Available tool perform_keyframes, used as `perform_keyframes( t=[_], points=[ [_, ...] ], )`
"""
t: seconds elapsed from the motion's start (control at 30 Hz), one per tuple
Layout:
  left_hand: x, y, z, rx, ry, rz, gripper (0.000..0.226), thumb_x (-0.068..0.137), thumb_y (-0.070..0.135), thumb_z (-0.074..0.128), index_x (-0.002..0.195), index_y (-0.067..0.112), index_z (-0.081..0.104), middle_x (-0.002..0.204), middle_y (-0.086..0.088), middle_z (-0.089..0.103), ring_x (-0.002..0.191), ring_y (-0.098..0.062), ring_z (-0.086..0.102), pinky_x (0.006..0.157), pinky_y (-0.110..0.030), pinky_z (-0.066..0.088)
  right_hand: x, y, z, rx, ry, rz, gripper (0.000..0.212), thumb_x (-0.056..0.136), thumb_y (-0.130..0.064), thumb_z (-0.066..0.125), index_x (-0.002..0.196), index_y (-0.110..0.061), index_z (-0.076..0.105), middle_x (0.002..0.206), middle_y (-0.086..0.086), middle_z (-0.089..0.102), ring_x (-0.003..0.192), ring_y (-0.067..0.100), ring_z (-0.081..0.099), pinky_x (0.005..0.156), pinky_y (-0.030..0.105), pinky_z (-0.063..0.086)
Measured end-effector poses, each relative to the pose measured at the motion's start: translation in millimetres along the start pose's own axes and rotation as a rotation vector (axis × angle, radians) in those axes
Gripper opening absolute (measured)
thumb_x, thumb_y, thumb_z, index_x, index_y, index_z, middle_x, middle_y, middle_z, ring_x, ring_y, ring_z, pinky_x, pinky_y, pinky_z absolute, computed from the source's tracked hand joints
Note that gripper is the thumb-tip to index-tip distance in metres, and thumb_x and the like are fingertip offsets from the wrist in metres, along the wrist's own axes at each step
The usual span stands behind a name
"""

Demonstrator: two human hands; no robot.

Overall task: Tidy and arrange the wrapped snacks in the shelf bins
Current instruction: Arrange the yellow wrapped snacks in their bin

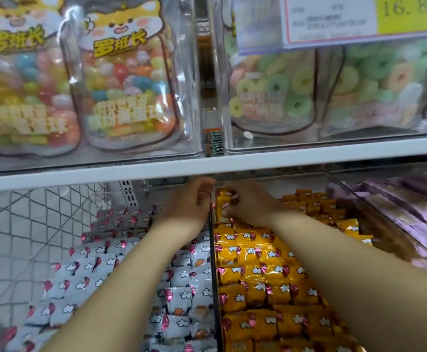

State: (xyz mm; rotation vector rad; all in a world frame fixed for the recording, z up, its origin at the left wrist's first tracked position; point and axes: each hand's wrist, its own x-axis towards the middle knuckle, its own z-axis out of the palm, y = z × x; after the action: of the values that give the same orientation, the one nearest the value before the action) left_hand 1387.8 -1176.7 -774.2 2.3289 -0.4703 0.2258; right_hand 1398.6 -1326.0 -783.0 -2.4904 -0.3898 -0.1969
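Two clear bins sit side by side on the lower shelf. The left bin holds several white wrapped snacks (100, 275) with red balloon prints. The right bin holds several orange wrapped snacks (263, 273) in rows. A thin clear divider wall (213, 275) separates them. Both my hands reach to the back, just under the shelf above. My left hand (189, 201) has curled fingers at the divider's far end; what it holds is hidden. My right hand (245, 201) pinches an upright orange snack pack (222, 199) at the back of the right bin.
The white shelf board (207, 163) hangs low over the hands. Above it stand clear bins with jellybean bags (128, 80) and ring-candy bags (276, 87), plus a price label (359, 16). A bin of purple packs (410, 214) lies at right, wire mesh (29, 224) at left.
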Motion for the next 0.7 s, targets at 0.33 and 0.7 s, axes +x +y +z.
perform_keyframes(
  t=[0.33,0.7],
  points=[
    [-2,18,0,0.423,-0.226,0.081,0.041,0.101,0.023,0.034,0.141,0.031,0.04,0.149,0.003,0.037,0.14,-0.019,0.025,0.117,-0.041,0.016,-28,11,-16,-0.28,-0.265,0.119,0.037,0.1,-0.032,0.04,0.135,-0.025,0.045,0.137,0.003,0.049,0.116,0.02,0.052,0.096,0.03,0.041],
    [24,32,-3,0.688,-0.495,-0.087,0.033,0.096,0.022,0.031,0.101,0.014,0.063,0.108,-0.011,0.058,0.114,-0.026,0.05,0.112,-0.048,0.025,-37,17,-23,-0.192,-0.298,0.149,0.04,0.103,-0.026,0.032,0.142,-0.033,0.035,0.148,-0.001,0.037,0.109,0.015,0.052,0.075,0.017,0.039]
  ],
)
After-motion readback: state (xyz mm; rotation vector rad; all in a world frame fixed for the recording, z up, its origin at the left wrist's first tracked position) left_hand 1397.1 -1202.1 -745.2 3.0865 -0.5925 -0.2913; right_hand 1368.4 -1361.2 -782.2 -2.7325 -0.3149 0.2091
